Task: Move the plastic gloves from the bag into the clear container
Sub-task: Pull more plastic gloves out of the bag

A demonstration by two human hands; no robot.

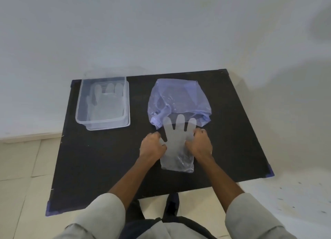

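Our left hand [152, 144] and right hand [199, 143] pinch the glove [176, 145] by its sides — we should lift evenly toward the container [103, 102] at the mat's [107, 167] far-left corner.

2 plastic gloves [174, 140] – 1 in container, 1 clear container [103, 121], 1 bag [179, 97], 2 hands [152, 145]

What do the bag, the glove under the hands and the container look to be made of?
Bag: thin bluish-purple plastic film, crinkled and slightly glossy. Glove: frosted, translucent thin plastic, likely polyethylene, lying flat. Container: clear rigid plastic, probably; its walls hold their shape and the glove inside shows through.
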